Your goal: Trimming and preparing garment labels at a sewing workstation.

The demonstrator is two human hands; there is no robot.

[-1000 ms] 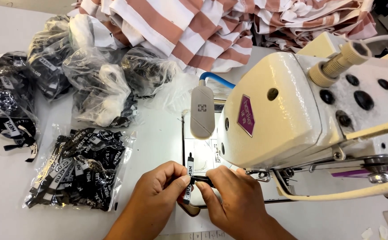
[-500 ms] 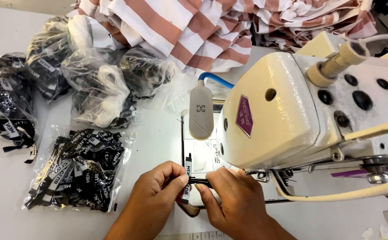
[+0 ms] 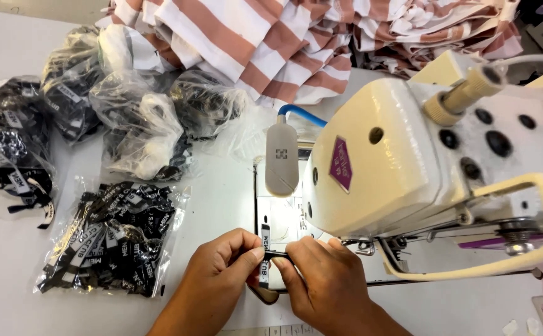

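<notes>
Both hands pinch 1 small black label (image 3: 264,256) between them; the left hand (image 3: 221,277) and right hand (image 3: 321,283) meet fingertip to fingertip, closed narrow on it; its long axis runs away from the person, toward the sewing machine (image 3: 408,162) just beyond the right hand; its lower end is hidden by fingers; a clear bag of labels (image 3: 106,239) lies left of the left hand; striped cloth (image 3: 271,43) is cut off far beyond.

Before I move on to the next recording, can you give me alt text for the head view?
Two bare hands, left hand and right hand, pinch a small black label between them in front of a cream sewing machine. Clear bags of black labels lie to the left on the white table, with striped fabric heaped behind.
</notes>
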